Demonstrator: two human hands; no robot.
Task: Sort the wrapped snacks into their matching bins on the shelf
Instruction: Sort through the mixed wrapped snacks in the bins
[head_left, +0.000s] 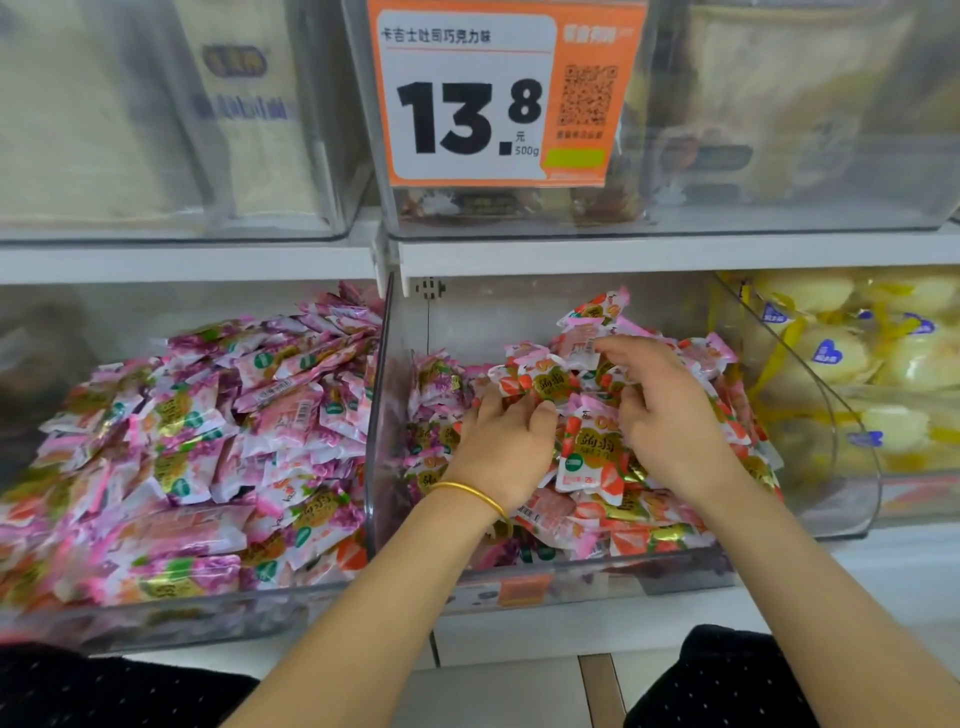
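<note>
Three clear bins sit side by side on the lower shelf. The left bin (156, 618), at nine o'clock, is heaped with purple packets (208, 415) lying every way. The middle bin (597, 577) holds a heap of strawberry packets (649, 525), red and pink with gold print. A few stray purple ones (436, 379) lie along its nine o'clock side, against the wall it shares with the left bin. The right bin (852, 493), at three o'clock, has a curved front and holds yellow wrapped cakes (831, 353).

Both hands are in the middle bin. The left hand (501, 441), with a gold bangle (467, 489) at the wrist, has its fingers bent down into the heap. Its thumb tip touches a strawberry packet (540, 384) whose long axis runs nine to three. Whether it grips that packet I cannot tell. The right hand (670, 415) lies spread and relaxed on the heap, closed round nothing, its forefinger stretched toward ten o'clock onto a pale pink packet (582, 345). Between the hands a packet (592, 452) lies face up, its long axis twelve to six and its print upright.

At twelve o'clock the shelf board (623, 254) carries upper bins (779, 156) and an orange price tag (467, 104) reading 13.8. An orange label (524, 590) is on the middle bin's front.
</note>
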